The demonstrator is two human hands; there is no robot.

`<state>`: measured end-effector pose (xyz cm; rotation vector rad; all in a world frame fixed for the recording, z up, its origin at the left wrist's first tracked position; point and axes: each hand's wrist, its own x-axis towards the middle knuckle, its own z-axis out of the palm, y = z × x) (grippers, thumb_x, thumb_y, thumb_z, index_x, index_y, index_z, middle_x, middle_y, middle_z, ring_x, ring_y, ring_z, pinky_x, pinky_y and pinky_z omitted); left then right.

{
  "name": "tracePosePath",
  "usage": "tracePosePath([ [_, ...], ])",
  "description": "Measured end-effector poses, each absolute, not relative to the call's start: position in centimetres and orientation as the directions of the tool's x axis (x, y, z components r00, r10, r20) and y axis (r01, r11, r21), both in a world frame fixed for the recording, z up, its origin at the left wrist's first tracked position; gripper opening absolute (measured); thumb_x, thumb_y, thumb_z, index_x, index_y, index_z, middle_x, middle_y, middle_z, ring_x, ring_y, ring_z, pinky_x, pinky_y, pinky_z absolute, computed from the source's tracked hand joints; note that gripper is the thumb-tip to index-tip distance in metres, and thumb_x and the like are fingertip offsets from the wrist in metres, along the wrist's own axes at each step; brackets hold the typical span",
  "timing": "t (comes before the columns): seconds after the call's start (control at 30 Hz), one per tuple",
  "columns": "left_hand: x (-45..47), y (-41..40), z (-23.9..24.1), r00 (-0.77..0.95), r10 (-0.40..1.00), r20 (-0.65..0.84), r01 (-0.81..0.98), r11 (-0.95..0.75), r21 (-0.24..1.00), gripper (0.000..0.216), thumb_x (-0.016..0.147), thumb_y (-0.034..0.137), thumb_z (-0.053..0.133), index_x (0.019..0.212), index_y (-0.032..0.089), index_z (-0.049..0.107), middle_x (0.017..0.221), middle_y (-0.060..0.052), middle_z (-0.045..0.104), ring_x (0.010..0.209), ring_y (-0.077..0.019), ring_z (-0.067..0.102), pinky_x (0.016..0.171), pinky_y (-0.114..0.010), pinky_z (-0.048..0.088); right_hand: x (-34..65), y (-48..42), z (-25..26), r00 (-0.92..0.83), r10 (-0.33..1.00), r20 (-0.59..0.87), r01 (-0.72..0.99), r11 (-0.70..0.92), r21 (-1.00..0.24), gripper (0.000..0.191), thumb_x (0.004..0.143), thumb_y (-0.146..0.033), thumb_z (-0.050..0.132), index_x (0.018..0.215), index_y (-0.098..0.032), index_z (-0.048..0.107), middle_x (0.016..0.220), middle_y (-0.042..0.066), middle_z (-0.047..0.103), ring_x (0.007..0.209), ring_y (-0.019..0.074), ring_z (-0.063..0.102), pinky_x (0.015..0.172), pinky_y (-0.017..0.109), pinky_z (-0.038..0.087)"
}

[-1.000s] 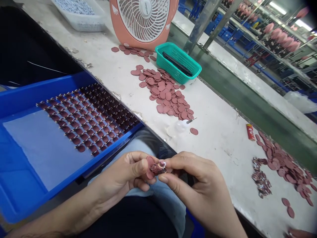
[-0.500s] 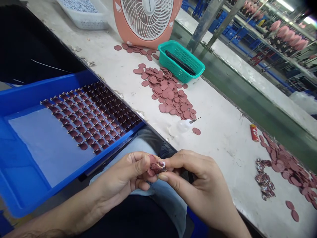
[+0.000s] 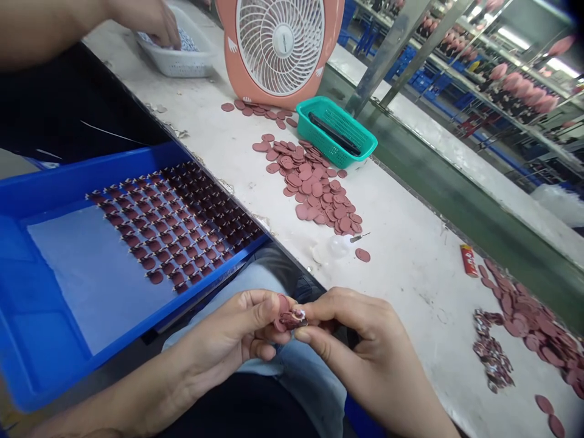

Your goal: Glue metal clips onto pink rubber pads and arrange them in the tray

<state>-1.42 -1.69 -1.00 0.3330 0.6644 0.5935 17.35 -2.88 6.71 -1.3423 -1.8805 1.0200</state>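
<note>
Head view: your fingertips [image 3: 269, 309] are pinched tight on a small maroon disc piece [image 3: 291, 319], held above your jeans [image 3: 292, 377] between your left hand [image 3: 232, 331] and right hand [image 3: 360, 347]. Just left of them sits a blue tray [image 3: 91, 175] with neat rows of similar pieces [image 3: 177, 225], and loose maroon discs [image 3: 317, 188] lie scattered across the white workbench [image 3: 401, 286].

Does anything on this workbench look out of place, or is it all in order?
One pinkish-brown disc lies alone on the white table, just off the end of the loose pile of discs. It stands out because the pieces in the blue tray sit in neat rows.
</note>
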Motion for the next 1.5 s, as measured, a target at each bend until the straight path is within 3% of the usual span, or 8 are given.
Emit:
tracePosePath([
  [0.3,-1.7,-1.6,-0.9,0.641,0.625,-0.445,-0.42,0.771,0.479,0.035,0.075,0.051,0.087,0.077,0.016,0.08,0.069,-0.001,0.063,0.061,-0.0069,0.056,0.052,-0.01,0.05,17.2,-2.8,7.0,-0.333,0.942,0.046,0.517,0.223,-0.827,0.007,0.091,-0.016,0.074,0.091,-0.022,0.077,0.078,-0.003,0.074,0.069,0.0077,0.067,0.065,0.018,0.051],
  [0.53,-1.8,-1.7,0.2,0.585,0.668,-0.461,-0.429,0.737,0.523,0.036,0.065,0.05,0.093,0.077,0.018,0.08,0.065,-0.001,0.068,0.059,-0.0089,0.06,0.05,-0.013,0.05,16.8,-3.1,7.1,-0.371,0.905,0.211,0.46,0.376,-0.805,0.013,0.089,-0.011,0.074,0.1,-0.018,0.075,0.081,-0.001,0.076,0.071,0.0078,0.07,0.067,0.016,0.055],
  [0.8,-1.9,-1.6,0.5,0.645,0.668,-0.37,-0.462,0.727,0.508,0.032,0.065,0.043,0.095,0.079,0.019,0.08,0.065,-0.001,0.072,0.057,-0.0093,0.063,0.052,-0.014,0.051,17.5,-3.5,7.6,-0.473,0.848,0.241,0.464,0.472,-0.75,0.023,0.086,-0.003,0.075,0.106,-0.015,0.072,0.087,0.001,0.078,0.075,0.0095,0.072,0.073,0.017,0.059],
  [1.5,-1.6,-1.7,0.0,0.617,0.64,-0.458,-0.435,0.763,0.479,0.038,0.066,0.051,0.093,0.074,0.018,0.078,0.068,0.0,0.066,0.06,-0.0086,0.057,0.052,-0.013,0.049,16.7,-2.5,7.8,-0.373,0.922,0.101,0.469,0.281,-0.837,0.011,0.089,-0.012,0.075,0.098,-0.019,0.077,0.082,0.0,0.076,0.073,0.0087,0.07,0.068,0.017,0.055],
])
